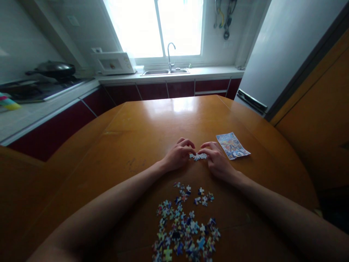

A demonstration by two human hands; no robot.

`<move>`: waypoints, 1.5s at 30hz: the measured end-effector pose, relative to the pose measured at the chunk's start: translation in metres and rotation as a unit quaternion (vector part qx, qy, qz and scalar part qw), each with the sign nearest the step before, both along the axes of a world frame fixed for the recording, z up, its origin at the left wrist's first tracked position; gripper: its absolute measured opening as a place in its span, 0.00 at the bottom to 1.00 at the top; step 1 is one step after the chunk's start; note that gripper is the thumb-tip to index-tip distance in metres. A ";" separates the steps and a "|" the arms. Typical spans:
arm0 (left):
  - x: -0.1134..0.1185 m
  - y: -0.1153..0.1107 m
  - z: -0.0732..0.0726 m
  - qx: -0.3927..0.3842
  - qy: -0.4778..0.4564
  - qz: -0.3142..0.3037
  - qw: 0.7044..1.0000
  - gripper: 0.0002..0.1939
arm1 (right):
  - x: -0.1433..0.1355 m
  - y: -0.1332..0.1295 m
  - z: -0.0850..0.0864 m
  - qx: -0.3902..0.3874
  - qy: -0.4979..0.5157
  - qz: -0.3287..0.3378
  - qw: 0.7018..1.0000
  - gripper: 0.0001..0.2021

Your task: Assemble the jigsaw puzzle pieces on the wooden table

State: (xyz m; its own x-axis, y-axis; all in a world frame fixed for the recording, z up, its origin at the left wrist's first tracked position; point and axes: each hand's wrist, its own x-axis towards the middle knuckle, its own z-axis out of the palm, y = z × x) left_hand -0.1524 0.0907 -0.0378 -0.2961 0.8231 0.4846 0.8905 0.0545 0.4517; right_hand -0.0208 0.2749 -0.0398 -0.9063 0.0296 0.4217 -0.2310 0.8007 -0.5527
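Observation:
A short row of joined jigsaw puzzle pieces lies on the wooden table, between my two hands. My left hand has its fingers bent, with the tips pinched at the row's left end. From the other side, my right hand bends over the right end, thumb and forefinger closed on it. My fingers partly cover both ends. Closer to me spreads a large heap of loose puzzle pieces. Two small clusters of pieces lie between that heap and my hands.
A creased picture sheet rests just beyond my right hand on the brown table. Past the table stand a counter with a sink, a microwave, a wok on the stove, and a fridge on the right.

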 end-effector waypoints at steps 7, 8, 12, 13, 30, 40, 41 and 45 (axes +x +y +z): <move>0.000 0.000 0.001 0.010 0.003 0.000 1.000 0.22 | 0.000 0.002 0.002 -0.018 0.030 -0.007 0.999 0.21; 0.000 0.000 0.002 0.010 0.002 -0.001 1.000 0.22 | 0.000 0.002 0.002 -0.021 0.034 -0.006 0.999 0.20; 0.000 0.000 0.002 0.017 0.003 -0.001 1.000 0.22 | 0.001 0.003 0.004 -0.030 0.054 0.001 0.998 0.18; 0.000 0.001 0.002 0.018 0.003 -0.001 1.000 0.22 | 0.002 0.003 0.005 -0.031 0.057 0.003 0.998 0.17; 0.004 0.002 0.006 0.014 0.003 0.012 1.000 0.20 | 0.058 -0.050 0.036 0.096 -0.028 0.333 0.937 0.03; -0.001 0.003 0.000 0.033 0.000 0.013 0.999 0.18 | 0.034 -0.023 0.027 0.055 -0.011 0.146 0.988 0.07; -0.001 0.003 -0.001 0.037 0.000 0.017 0.999 0.18 | 0.033 -0.021 0.025 0.054 -0.022 0.139 0.989 0.07; -0.002 0.003 -0.001 0.050 0.006 0.050 0.997 0.17 | 0.034 -0.023 0.021 0.070 -0.077 0.143 0.984 0.08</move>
State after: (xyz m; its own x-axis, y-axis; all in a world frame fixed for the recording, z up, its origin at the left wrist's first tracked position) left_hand -0.1542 0.0935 -0.0385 -0.3684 0.7366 0.5672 0.8880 0.0982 0.4492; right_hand 0.0135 0.2517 -0.0184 -0.9228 -0.2842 0.2600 -0.3795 0.7860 -0.4880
